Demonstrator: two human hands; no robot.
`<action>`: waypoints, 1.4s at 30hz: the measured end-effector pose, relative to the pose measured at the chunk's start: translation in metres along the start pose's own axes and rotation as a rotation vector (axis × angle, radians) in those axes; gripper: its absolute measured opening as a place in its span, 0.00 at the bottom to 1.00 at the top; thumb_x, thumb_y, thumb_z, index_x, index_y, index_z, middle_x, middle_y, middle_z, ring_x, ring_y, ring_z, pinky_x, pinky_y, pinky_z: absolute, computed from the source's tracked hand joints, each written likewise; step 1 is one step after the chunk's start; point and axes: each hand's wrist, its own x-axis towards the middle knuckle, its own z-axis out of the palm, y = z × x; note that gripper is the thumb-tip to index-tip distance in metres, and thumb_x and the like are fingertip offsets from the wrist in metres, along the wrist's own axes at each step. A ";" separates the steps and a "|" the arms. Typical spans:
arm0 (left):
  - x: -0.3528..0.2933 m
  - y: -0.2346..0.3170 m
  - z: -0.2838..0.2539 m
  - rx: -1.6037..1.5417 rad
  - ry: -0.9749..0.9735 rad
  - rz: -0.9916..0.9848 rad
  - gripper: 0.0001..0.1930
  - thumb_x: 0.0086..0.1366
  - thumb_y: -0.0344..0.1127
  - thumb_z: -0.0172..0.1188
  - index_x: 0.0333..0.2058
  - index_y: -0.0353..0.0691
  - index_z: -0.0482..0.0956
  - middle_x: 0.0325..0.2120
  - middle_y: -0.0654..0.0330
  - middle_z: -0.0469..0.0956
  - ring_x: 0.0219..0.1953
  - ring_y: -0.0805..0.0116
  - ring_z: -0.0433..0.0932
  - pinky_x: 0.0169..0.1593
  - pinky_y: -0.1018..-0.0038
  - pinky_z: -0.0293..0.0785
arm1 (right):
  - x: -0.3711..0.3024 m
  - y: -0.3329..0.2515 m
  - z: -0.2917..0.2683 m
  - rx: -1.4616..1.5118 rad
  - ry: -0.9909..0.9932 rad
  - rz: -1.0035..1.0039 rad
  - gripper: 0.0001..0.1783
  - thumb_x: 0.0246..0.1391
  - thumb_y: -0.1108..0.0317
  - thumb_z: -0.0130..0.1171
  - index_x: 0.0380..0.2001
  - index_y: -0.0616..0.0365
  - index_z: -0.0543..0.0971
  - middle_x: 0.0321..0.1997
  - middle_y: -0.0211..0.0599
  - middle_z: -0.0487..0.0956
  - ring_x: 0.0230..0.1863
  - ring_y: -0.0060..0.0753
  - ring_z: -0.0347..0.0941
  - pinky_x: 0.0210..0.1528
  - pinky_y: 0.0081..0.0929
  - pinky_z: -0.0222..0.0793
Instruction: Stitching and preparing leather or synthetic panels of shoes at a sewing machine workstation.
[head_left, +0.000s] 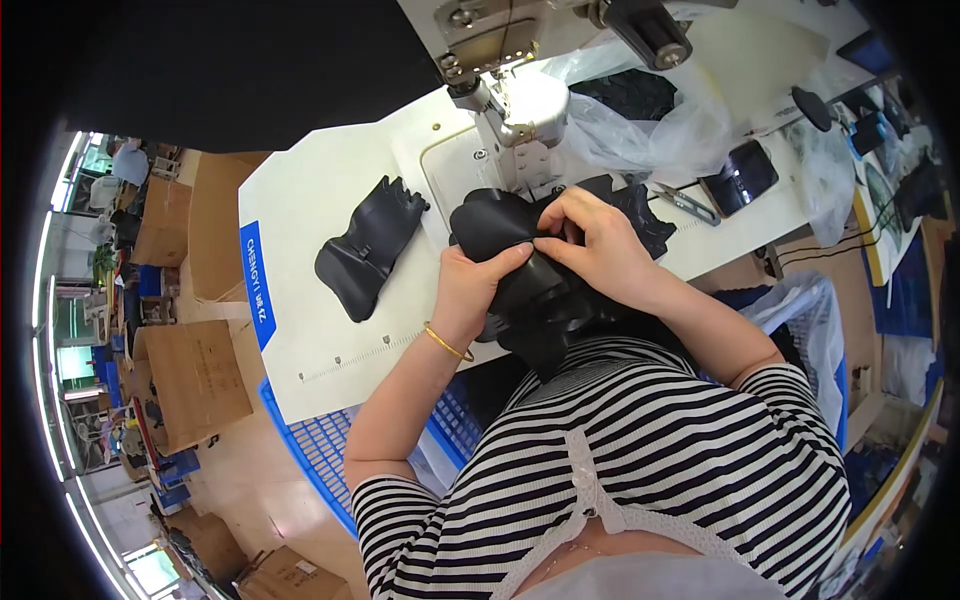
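Note:
My left hand [478, 282] grips a black leather-like piece [492, 222] from its left side, thumb pressed flat along an edge. On the other side my right hand [602, 250] pinches the same edge, its fingertips close to my left thumb. More folded black material hangs below the hands to my lap. Just beyond stands the sewing machine [520, 125], its needle area lit; the piece is on the near side of it. A similar black piece [370, 250] with a ragged end lies on the white table [290, 210] to the left.
Right of my hands lie more black pieces [642, 215], a utility knife [688, 204] and a dark phone-like object [741, 178]. Clear plastic bags [650, 140] crowd the far right. Blue baskets [320, 450] stand below the table, and cardboard boxes [195, 385] on the left.

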 end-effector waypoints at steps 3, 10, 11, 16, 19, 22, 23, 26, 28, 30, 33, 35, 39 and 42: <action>0.003 -0.001 0.002 0.002 0.005 -0.003 0.11 0.53 0.28 0.68 0.35 0.32 0.81 0.30 0.59 0.81 0.29 0.74 0.79 0.36 0.78 0.76 | 0.004 0.003 -0.004 -0.009 -0.025 -0.002 0.08 0.48 0.74 0.62 0.32 0.63 0.75 0.29 0.33 0.70 0.27 0.24 0.67 0.30 0.22 0.65; 0.000 -0.004 -0.007 0.038 -0.020 0.098 0.10 0.54 0.30 0.68 0.33 0.31 0.81 0.28 0.61 0.81 0.28 0.76 0.78 0.33 0.79 0.75 | 0.009 -0.006 0.000 -0.045 -0.035 -0.031 0.07 0.47 0.74 0.62 0.27 0.62 0.73 0.26 0.33 0.69 0.25 0.24 0.65 0.28 0.22 0.62; 0.003 -0.007 -0.010 0.057 -0.045 0.096 0.10 0.54 0.30 0.68 0.34 0.33 0.81 0.29 0.62 0.81 0.30 0.76 0.78 0.35 0.79 0.75 | 0.009 -0.005 0.001 -0.042 -0.039 -0.049 0.07 0.47 0.74 0.62 0.27 0.62 0.73 0.26 0.33 0.69 0.25 0.24 0.65 0.28 0.22 0.62; 0.011 -0.015 -0.018 0.054 -0.109 0.078 0.12 0.62 0.38 0.61 0.33 0.33 0.80 0.25 0.63 0.80 0.25 0.78 0.77 0.29 0.79 0.73 | 0.009 -0.011 -0.007 -0.039 -0.134 0.066 0.07 0.48 0.74 0.62 0.26 0.62 0.74 0.25 0.30 0.70 0.25 0.20 0.65 0.29 0.20 0.61; 0.010 -0.010 -0.033 0.159 -0.113 0.146 0.13 0.63 0.39 0.61 0.33 0.33 0.80 0.24 0.62 0.80 0.24 0.78 0.76 0.28 0.79 0.73 | 0.013 -0.016 -0.009 0.057 -0.245 0.199 0.06 0.50 0.74 0.62 0.26 0.62 0.74 0.27 0.26 0.71 0.27 0.15 0.64 0.31 0.17 0.61; 0.015 -0.013 -0.045 0.180 -0.127 0.170 0.12 0.62 0.37 0.59 0.33 0.32 0.80 0.23 0.61 0.80 0.24 0.77 0.76 0.28 0.77 0.73 | 0.018 -0.016 -0.004 0.137 -0.295 0.210 0.06 0.51 0.75 0.61 0.27 0.61 0.73 0.29 0.23 0.72 0.29 0.13 0.65 0.32 0.15 0.61; 0.018 -0.012 -0.046 0.244 -0.143 0.157 0.11 0.62 0.36 0.59 0.33 0.32 0.79 0.24 0.60 0.80 0.25 0.76 0.76 0.29 0.76 0.73 | 0.020 -0.014 -0.003 0.118 -0.299 0.216 0.06 0.51 0.75 0.61 0.27 0.61 0.73 0.29 0.23 0.72 0.29 0.13 0.65 0.32 0.15 0.61; 0.022 -0.013 -0.051 0.126 -0.180 0.104 0.10 0.61 0.34 0.58 0.33 0.31 0.79 0.26 0.60 0.80 0.27 0.75 0.77 0.31 0.74 0.74 | 0.025 -0.014 -0.002 0.121 -0.307 0.325 0.05 0.52 0.74 0.61 0.28 0.60 0.74 0.30 0.23 0.73 0.30 0.12 0.65 0.32 0.14 0.61; 0.023 -0.019 -0.050 -0.005 -0.177 0.096 0.09 0.59 0.33 0.58 0.31 0.31 0.78 0.24 0.59 0.79 0.25 0.74 0.76 0.30 0.73 0.72 | 0.032 -0.020 -0.002 0.185 -0.353 0.383 0.05 0.53 0.74 0.61 0.29 0.59 0.74 0.31 0.23 0.73 0.31 0.12 0.65 0.33 0.14 0.60; 0.027 -0.024 -0.051 -0.135 -0.172 0.077 0.09 0.57 0.33 0.58 0.29 0.30 0.77 0.21 0.59 0.77 0.24 0.73 0.75 0.30 0.72 0.70 | 0.037 -0.018 -0.003 0.192 -0.384 0.416 0.04 0.53 0.74 0.60 0.29 0.59 0.74 0.31 0.23 0.73 0.31 0.12 0.65 0.33 0.13 0.60; 0.031 -0.028 -0.057 -0.164 -0.212 0.043 0.09 0.55 0.32 0.58 0.29 0.30 0.77 0.23 0.58 0.77 0.24 0.71 0.75 0.31 0.73 0.71 | 0.042 -0.020 -0.005 0.211 -0.431 0.453 0.05 0.53 0.73 0.60 0.29 0.60 0.74 0.32 0.23 0.73 0.33 0.12 0.65 0.35 0.13 0.60; 0.033 -0.024 -0.059 -0.093 -0.237 -0.062 0.11 0.52 0.34 0.61 0.28 0.28 0.76 0.24 0.58 0.77 0.26 0.71 0.75 0.31 0.74 0.72 | 0.043 -0.021 -0.006 0.223 -0.443 0.474 0.05 0.53 0.73 0.61 0.29 0.60 0.74 0.32 0.23 0.73 0.32 0.12 0.65 0.35 0.13 0.60; 0.028 -0.014 -0.060 -0.116 -0.257 -0.076 0.15 0.50 0.37 0.63 0.28 0.27 0.76 0.25 0.56 0.78 0.26 0.69 0.76 0.32 0.73 0.72 | 0.039 -0.023 -0.005 0.227 -0.423 0.495 0.05 0.53 0.73 0.61 0.29 0.59 0.74 0.32 0.22 0.73 0.32 0.12 0.65 0.36 0.13 0.60; 0.029 -0.014 -0.055 -0.172 -0.314 0.024 0.17 0.49 0.38 0.64 0.28 0.27 0.77 0.25 0.55 0.78 0.27 0.68 0.76 0.32 0.71 0.72 | 0.033 -0.024 -0.007 0.228 -0.411 0.501 0.05 0.53 0.73 0.61 0.29 0.59 0.74 0.32 0.22 0.73 0.32 0.11 0.65 0.35 0.13 0.60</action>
